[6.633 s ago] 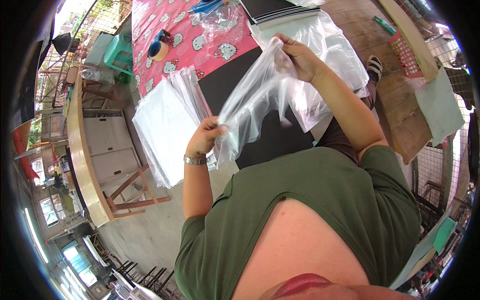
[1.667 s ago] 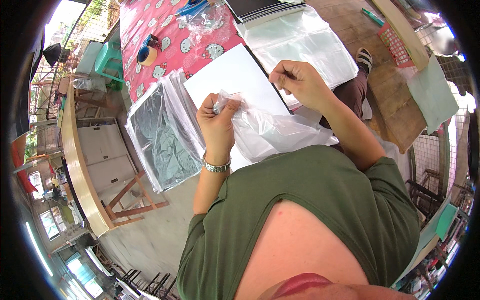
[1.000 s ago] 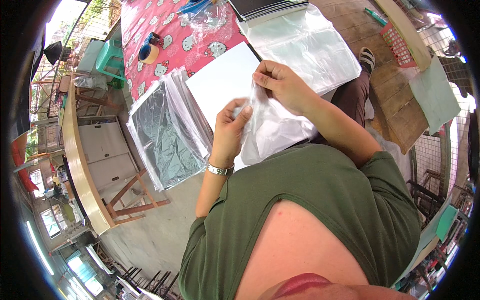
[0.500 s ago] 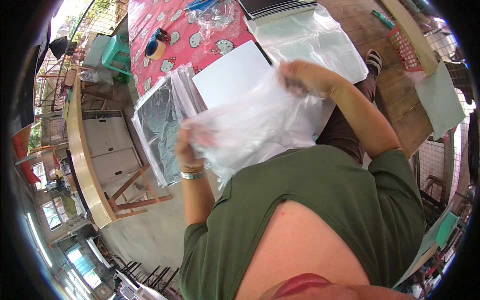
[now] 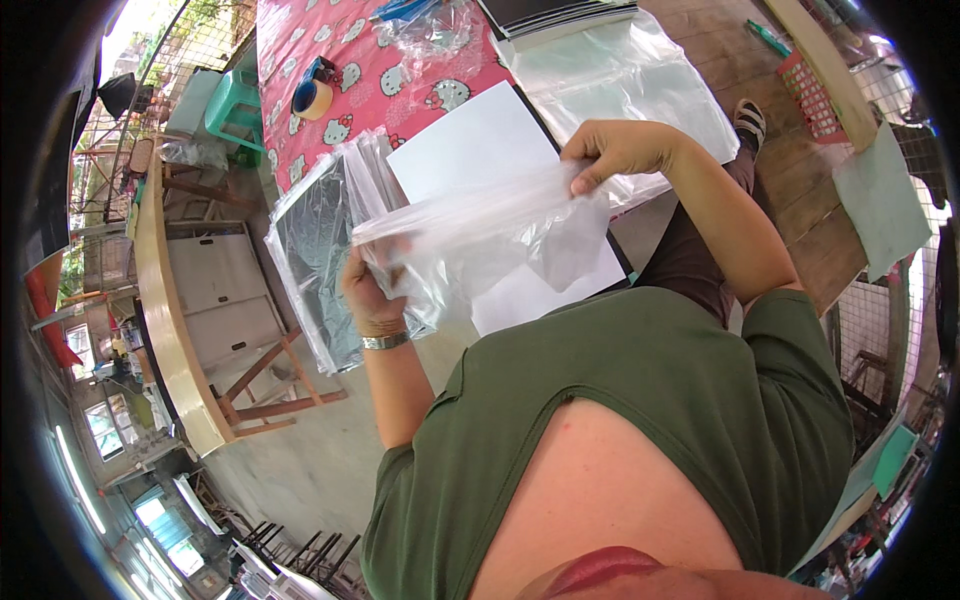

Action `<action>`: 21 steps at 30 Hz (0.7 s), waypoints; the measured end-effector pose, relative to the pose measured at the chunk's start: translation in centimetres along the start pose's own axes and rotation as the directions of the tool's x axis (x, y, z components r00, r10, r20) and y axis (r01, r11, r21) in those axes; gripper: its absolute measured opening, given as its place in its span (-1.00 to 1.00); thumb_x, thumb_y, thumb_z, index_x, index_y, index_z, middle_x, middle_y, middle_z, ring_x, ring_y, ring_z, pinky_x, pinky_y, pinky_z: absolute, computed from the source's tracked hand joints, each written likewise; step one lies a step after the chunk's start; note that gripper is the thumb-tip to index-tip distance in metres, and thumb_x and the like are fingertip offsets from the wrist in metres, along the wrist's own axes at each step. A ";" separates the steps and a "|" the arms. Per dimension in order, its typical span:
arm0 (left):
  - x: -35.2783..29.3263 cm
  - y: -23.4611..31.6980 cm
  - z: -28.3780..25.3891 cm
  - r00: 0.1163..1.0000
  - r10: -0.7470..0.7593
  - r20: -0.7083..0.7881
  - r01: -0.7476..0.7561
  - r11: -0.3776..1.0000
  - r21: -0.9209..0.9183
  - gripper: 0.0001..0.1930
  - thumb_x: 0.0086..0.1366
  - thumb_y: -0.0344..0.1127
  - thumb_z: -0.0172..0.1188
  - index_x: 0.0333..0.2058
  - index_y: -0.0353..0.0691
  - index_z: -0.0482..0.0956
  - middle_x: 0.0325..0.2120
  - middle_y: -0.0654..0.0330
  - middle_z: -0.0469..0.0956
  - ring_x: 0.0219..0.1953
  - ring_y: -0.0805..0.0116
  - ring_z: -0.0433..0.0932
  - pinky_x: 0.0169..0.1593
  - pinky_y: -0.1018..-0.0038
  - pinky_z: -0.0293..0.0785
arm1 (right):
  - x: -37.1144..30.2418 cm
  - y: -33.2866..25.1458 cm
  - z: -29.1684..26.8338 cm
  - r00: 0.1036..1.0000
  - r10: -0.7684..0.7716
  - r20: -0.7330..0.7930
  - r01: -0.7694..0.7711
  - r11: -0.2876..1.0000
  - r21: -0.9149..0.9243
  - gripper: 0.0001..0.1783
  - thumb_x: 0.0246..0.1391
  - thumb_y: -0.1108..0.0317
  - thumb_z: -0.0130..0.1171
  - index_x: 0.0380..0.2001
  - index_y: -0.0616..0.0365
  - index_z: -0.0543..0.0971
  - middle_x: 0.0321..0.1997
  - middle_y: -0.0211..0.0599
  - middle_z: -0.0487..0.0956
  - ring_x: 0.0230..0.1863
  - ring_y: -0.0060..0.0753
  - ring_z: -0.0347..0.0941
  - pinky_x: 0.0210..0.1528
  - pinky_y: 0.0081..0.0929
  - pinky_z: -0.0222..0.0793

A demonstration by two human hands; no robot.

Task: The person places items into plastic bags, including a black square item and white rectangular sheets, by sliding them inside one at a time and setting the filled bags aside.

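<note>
A clear plastic bag (image 5: 480, 222) is stretched between my two hands, its upper edge pulled nearly straight. My left hand (image 5: 376, 290) has its fingers closed on the bag's left end, partly seen through the film. At the other end my right hand (image 5: 620, 158) pinches the bag between thumb and fingers. Below the bag lies a white sheet or board (image 5: 470, 142) with a black edge along its right side; the bag covers its middle. Left of it, a stack of plastic-wrapped flat items (image 5: 318, 240) overhangs the table edge, close to my left hand.
A roll of tape (image 5: 313, 98) stands on the pink patterned tablecloth (image 5: 350, 68). Flat clear plastic bags (image 5: 625, 80) lie at the right, with black boards (image 5: 560, 14) behind them. A crumpled plastic wrapper (image 5: 435, 40) rests at the back. A red basket (image 5: 808, 98) stands at far right.
The bag has gone from loosely bunched to pulled taut and lifted off the sheet's lower part, which now shows. My right hand's motion has slowed; my left hand has moved slightly down.
</note>
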State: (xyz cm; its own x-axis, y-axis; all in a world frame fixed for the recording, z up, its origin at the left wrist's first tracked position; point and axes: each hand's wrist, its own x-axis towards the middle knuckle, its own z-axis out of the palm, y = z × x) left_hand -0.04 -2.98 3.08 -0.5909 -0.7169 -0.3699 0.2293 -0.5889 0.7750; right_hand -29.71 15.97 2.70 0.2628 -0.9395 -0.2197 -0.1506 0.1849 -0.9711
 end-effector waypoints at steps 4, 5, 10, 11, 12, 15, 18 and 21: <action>0.5 -3.1 -2.8 0.836 -0.305 0.457 -0.048 0.789 0.613 -0.76 0.22 -0.25 -0.02 -0.23 -0.27 0.46 -0.53 0.27 0.46 -0.52 0.50 0.39 -0.43 0.59 0.34 | 1.4 0.6 -0.7 0.735 -0.116 -0.668 0.629 0.484 0.609 -0.79 0.13 0.40 0.01 -0.15 0.12 0.45 -0.37 -0.46 0.54 -0.39 -0.57 0.48 -0.24 -0.61 0.40; -0.3 -3.2 -1.1 0.812 -0.391 0.433 -0.200 0.509 0.837 -0.76 0.21 -0.28 -0.02 -0.20 -0.28 0.46 -0.54 0.29 0.44 -0.52 0.51 0.37 -0.42 0.61 0.33 | 1.6 0.5 -0.6 0.755 -0.058 -0.653 0.585 0.509 0.631 -0.82 0.14 0.36 0.00 -0.19 0.12 0.46 -0.41 -0.50 0.51 -0.41 -0.61 0.44 -0.30 -0.63 0.38; 2.7 -0.8 -5.0 0.965 -0.037 0.259 -0.034 0.964 0.263 -0.73 0.25 -0.25 -0.02 -0.17 -0.27 0.46 -0.23 0.15 0.50 -0.23 0.37 0.49 -0.16 0.42 0.46 | 1.2 0.5 -0.5 0.864 0.253 -0.436 0.039 0.828 0.559 -0.78 0.12 0.14 0.06 -0.31 0.05 0.47 -0.56 -0.67 0.32 -0.60 -0.76 0.15 -0.55 -0.83 0.14; 2.6 0.4 -3.9 0.961 0.011 0.276 -0.025 0.999 0.046 -0.71 0.25 -0.21 -0.02 -0.15 -0.27 0.45 -0.18 0.13 0.49 -0.18 0.30 0.49 -0.08 0.36 0.45 | 0.8 2.1 -1.1 0.919 0.257 -0.298 -0.063 0.843 0.535 -0.75 0.11 0.11 0.08 -0.30 0.04 0.47 -0.57 -0.68 0.30 -0.62 -0.76 0.12 -0.55 -0.84 0.11; 2.6 0.2 -3.7 0.958 -0.014 0.286 0.015 1.000 -0.002 -0.68 0.25 -0.18 -0.02 -0.13 -0.27 0.44 -0.18 0.13 0.49 -0.17 0.27 0.49 -0.07 0.32 0.44 | 1.2 3.1 -2.0 1.000 0.009 -0.001 -0.009 0.974 0.224 -0.69 0.05 0.16 0.15 -0.19 0.09 0.45 -0.52 -0.60 0.37 -0.56 -0.74 0.22 -0.48 -0.76 0.20; 2.8 -0.7 -3.9 0.963 -0.092 0.251 0.086 0.996 0.035 -0.63 0.24 -0.13 -0.01 -0.10 -0.27 0.42 -0.20 0.13 0.50 -0.20 0.24 0.50 -0.07 0.30 0.43 | 1.6 3.0 -1.8 0.988 -0.097 -0.116 0.126 0.954 0.271 -0.64 0.05 0.31 0.14 -0.08 0.14 0.38 -0.45 -0.48 0.45 -0.44 -0.64 0.38 -0.35 -0.62 0.34; 3.3 -1.2 -2.3 0.996 -0.087 -0.021 0.089 0.968 0.236 -0.69 0.17 -0.22 0.03 -0.16 -0.26 0.46 -0.32 0.16 0.53 -0.29 0.31 0.52 -0.15 0.39 0.47 | 2.8 3.3 -3.4 0.786 -0.118 -0.608 0.553 0.574 0.604 -0.62 -0.04 0.43 0.10 -0.10 0.16 0.35 -0.29 -0.37 0.50 -0.29 -0.51 0.49 -0.20 -0.48 0.43; 8.3 -0.3 -2.7 0.984 -0.160 0.078 0.148 0.979 0.140 -0.73 0.12 -0.27 0.01 -0.22 -0.24 0.49 -0.36 0.20 0.52 -0.30 0.31 0.50 -0.16 0.39 0.46 | 4.4 3.9 -5.5 0.856 -0.076 -0.511 0.446 0.609 0.656 -0.57 -0.12 0.42 0.11 -0.09 0.12 0.35 -0.28 -0.30 0.50 -0.31 -0.49 0.47 -0.23 -0.47 0.41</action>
State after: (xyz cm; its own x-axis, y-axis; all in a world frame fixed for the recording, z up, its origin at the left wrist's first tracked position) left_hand -2.89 -9.74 -1.62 -0.6787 -0.5818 -0.4482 0.0286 -0.6307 0.7755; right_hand -34.40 11.00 -1.49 -0.2503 -0.9659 -0.0668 0.6511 -0.1169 -0.7500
